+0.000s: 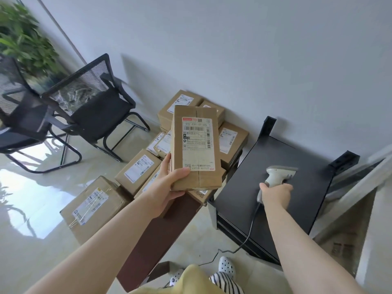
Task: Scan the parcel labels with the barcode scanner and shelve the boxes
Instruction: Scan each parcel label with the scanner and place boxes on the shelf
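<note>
My left hand (169,183) holds a flat brown cardboard parcel (196,179) upright by its lower left corner, its white shipping label (198,143) with barcodes facing me. My right hand (275,195) grips the handle of a light grey corded barcode scanner (277,174), held above the black shelf top (275,209) with its head pointing right, away from the parcel. Behind and below the parcel, several more labelled cardboard boxes (137,168) are piled on the floor against the wall.
A large taped box (93,206) lies on the glossy tiled floor at left. Two black mesh chairs (93,107) and a green plant (23,37) stand further left. A dark brown board (161,236) leans beneath my left arm. The scanner cable (244,242) trails to the floor.
</note>
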Motion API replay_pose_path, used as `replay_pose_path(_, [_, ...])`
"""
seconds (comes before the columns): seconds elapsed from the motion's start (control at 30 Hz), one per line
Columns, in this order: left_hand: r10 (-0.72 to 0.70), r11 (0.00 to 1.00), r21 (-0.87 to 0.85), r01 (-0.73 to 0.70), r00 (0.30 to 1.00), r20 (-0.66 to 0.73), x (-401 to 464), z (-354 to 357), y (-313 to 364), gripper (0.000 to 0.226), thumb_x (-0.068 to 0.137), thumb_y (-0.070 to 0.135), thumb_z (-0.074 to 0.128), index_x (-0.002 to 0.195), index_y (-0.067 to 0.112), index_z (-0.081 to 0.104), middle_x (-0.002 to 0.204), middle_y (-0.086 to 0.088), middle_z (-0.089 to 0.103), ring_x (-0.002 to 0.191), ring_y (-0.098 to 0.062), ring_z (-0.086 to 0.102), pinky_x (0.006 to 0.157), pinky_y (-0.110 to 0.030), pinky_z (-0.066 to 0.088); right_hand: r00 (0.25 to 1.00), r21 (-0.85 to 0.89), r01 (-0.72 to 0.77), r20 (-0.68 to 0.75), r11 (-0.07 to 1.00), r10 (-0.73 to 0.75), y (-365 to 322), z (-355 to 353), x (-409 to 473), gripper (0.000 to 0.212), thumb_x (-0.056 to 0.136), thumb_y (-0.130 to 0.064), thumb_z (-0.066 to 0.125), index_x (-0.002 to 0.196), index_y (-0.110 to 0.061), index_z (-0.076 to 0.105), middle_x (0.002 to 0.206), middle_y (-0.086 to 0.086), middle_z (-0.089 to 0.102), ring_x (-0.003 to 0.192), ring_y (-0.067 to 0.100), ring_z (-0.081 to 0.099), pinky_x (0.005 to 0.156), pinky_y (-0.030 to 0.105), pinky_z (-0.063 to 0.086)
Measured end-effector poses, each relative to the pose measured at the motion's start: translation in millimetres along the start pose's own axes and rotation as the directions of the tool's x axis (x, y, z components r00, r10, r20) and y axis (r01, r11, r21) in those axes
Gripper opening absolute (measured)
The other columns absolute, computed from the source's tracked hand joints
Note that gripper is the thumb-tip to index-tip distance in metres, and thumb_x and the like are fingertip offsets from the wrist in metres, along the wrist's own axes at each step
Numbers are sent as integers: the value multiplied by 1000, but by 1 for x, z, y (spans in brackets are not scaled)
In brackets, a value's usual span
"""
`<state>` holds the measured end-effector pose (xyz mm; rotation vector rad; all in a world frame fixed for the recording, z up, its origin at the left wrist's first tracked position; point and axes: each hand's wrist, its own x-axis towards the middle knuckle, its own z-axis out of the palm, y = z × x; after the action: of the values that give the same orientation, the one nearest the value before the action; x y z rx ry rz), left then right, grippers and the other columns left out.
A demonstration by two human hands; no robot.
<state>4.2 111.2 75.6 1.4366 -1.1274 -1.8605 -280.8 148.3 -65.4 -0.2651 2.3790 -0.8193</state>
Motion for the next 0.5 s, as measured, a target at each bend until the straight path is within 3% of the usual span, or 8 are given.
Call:
replay_pose_path(0.1, [3,1000,20,-3,1000,-10,2,-9,-2,111,55,51,81,151,53,26,128,15,69,116,-13,68,104,-46,51,999,295,8,28,955,-17,-9,-6,-7,49,84,-18,72,123,-2,48,116,17,64,103,36,63,80,38,47])
replay_pose_path(0.2, [-5,999,45,5,1000,14,6,-25,2,110,58,50,82,152,53,26,133,12,67,117,-15,68,104,-46,52,954,573,43,221,818,-204,-35,-26,-28,31,92,-17,66,120,-13,52,114,8,62,96,23,58,80,33,44])
replay_pose_path(0.27, [-13,997,79,9,999,44,8,-38,8,108,59,50,83,152,52,27,140,8,63,120,-18,66,102,-45,54,836,588,146,357,795,-417,-55,-46,-47,19,95,-28,64,108,-16,59,99,6,66,88,21,59,75,32,44])
replay_pose_path(0.33, [-26,993,113,20,998,55,9,-52,14,108,59,50,84,152,51,28,142,6,60,123,-21,64,103,-46,54,649,576,278,478,769,-593,-73,-66,-64,36,84,-45,69,101,-13,63,83,4,67,77,17,61,72,32,45])
replay_pose_path(0.43, [-55,985,169,42,996,73,7,-71,22,110,59,51,85,152,52,27,141,5,61,125,-23,62,109,-51,49,379,506,428,651,748,-657,-87,-74,-87,58,68,-55,72,106,-11,69,90,9,71,84,15,64,82,30,46])
replay_pose_path(0.5, [-66,979,199,50,995,76,4,-80,25,115,56,53,88,152,53,26,139,3,62,124,-22,63,108,-50,50,291,489,475,697,732,-655,-88,-69,-98,61,66,-57,76,105,-10,71,98,20,68,88,20,61,83,31,45])
